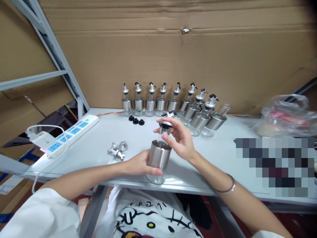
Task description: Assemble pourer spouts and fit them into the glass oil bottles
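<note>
My left hand (pixel 140 162) is wrapped round the lower body of a glass oil bottle (pixel 160 155) with a brushed-metal sleeve. The bottle is nearly upright near the table's front edge, its glass base showing below my fingers. At its neck, the fingers and thumb of my right hand (pixel 184 140) close round a pourer spout (pixel 166 124) with a silver collar and black parts. How far the spout sits in the neck I cannot tell. Left of the bottle lie several loose silver spout pieces (pixel 117 150). Farther back are 3 black stoppers (pixel 135 121).
Several similar bottles with spouts (pixel 150 105) stand along the cardboard wall (pixel 158 59). One bottle without a spout (pixel 217 119) is at the row's right end. A power strip (pixel 71 134) with a charger lies left; a clear plastic bag (pixel 287 117) sits right, near a pixelated area.
</note>
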A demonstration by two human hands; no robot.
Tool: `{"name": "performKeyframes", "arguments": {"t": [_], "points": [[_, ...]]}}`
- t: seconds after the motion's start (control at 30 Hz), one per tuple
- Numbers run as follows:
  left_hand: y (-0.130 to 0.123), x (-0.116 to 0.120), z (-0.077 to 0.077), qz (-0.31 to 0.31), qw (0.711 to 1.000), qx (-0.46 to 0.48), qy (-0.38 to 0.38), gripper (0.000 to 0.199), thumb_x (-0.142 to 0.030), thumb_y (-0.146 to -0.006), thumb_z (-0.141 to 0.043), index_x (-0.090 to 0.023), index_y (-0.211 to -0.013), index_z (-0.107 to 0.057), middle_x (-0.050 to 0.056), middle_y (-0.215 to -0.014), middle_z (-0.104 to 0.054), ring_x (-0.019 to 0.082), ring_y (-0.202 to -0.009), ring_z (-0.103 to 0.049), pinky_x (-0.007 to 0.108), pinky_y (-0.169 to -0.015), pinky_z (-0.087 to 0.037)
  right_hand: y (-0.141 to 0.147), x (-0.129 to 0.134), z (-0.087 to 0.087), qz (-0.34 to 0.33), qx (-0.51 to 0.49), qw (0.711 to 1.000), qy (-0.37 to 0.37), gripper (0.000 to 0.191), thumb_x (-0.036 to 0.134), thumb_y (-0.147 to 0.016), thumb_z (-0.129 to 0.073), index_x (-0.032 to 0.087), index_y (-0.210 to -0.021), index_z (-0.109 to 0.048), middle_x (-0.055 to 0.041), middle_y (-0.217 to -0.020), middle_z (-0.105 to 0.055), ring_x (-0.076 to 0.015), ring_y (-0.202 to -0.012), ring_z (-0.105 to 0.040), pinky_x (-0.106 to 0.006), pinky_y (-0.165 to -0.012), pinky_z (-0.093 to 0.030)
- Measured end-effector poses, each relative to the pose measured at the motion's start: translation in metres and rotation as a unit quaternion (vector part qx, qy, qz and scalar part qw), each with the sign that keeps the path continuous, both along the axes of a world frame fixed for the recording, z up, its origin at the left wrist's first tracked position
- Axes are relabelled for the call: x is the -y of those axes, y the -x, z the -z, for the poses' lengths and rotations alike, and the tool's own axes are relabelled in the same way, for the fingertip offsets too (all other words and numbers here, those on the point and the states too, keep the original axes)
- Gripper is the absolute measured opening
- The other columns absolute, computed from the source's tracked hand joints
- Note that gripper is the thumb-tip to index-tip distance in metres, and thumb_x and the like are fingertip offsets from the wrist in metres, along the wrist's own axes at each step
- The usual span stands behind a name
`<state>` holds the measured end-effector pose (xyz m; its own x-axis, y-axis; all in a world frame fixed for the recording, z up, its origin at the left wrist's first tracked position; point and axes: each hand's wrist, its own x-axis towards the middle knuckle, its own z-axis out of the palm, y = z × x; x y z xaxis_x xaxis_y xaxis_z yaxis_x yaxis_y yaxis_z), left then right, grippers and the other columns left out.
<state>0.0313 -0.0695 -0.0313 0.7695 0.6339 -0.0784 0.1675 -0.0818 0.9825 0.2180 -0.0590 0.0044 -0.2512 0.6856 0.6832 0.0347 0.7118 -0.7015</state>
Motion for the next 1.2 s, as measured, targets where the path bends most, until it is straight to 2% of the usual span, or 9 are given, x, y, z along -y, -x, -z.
{"name": "performKeyframes", "arguments": {"t": [0.23, 0.57, 0.93, 1.2], "points": [[-0.0003, -0.0004, 0.001, 0.003, 1.0, 0.008, 0.001, 0.079, -0.067, -0.061, -0.074, -0.014, -0.116, -0.053, 0.011, -0.107, -0.062, 0.024, -0.089, -0.06, 0.034, -0.077, -0.049, -0.0004, -0.0004, -0.0007, -0.049, -0.043, 0.995, 0.08, 0.034, 0.034, -0.087, -0.067, 0.028, -0.118, -0.056, -0.0047, -0.114, -0.063, -0.0188, -0.084, -0.073, -0.036, -0.077, -0.062], [0.0002, -0.0015, 0.0036, 0.009, 1.0, -0.004, -0.001, 0.074, -0.069, -0.06, -0.073, -0.014, -0.104, -0.054, 0.008, -0.094, -0.06, 0.023, -0.086, -0.059, 0.034, -0.074, -0.049, -0.0015, 0.0008, -0.0043, -0.053, -0.041, 0.994, 0.089, 0.029, 0.034, -0.086, -0.068, 0.024, -0.112, -0.061, -0.0066, -0.113, -0.063, -0.0189, -0.083, -0.074, -0.033, -0.075, -0.063], [-0.0016, -0.0009, 0.0009, 0.016, 1.0, 0.006, 0.0, 0.073, -0.069, -0.061, -0.072, -0.013, -0.104, -0.054, 0.008, -0.096, -0.059, 0.023, -0.086, -0.057, 0.034, -0.074, -0.048, -0.0012, 0.0017, -0.0055, -0.027, -0.033, 0.996, 0.08, 0.026, 0.035, -0.086, -0.067, 0.023, -0.109, -0.066, -0.0067, -0.11, -0.069, -0.0209, -0.083, -0.075, -0.03, -0.068, -0.063], [-0.0008, -0.0012, 0.0013, 0.015, 1.0, 0.004, 0.003, 0.07, -0.069, -0.061, -0.072, -0.014, -0.1, -0.054, 0.006, -0.09, -0.058, 0.024, -0.086, -0.058, 0.035, -0.074, -0.048, -0.0001, 0.001, -0.0076, -0.026, -0.051, 0.995, 0.087, 0.024, 0.033, -0.083, -0.071, 0.021, -0.104, -0.07, -0.0052, -0.096, -0.075, -0.0221, -0.079, -0.076, -0.031, -0.067, -0.064]]}}
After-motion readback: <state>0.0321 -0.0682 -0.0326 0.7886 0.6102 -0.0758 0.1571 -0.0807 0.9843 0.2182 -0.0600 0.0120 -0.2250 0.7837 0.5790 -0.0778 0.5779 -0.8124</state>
